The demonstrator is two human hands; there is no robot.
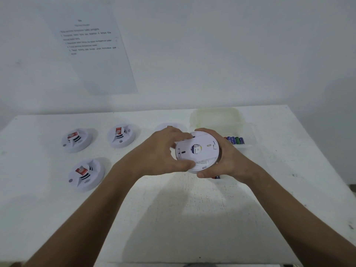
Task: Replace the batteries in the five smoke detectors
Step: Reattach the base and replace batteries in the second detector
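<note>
Between both sets of fingers, one smoke detector (197,151) is held above the table (173,218), back side up; left hand (163,151) and right hand (223,158) grip its rim. Beyond the fingertips: batteries (234,140). Three detectors left of them look untouched; a fourth is mostly hidden. Judged early.

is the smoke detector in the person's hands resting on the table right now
No, the held smoke detector is lifted above the table, gripped by the left hand and right hand.
</note>
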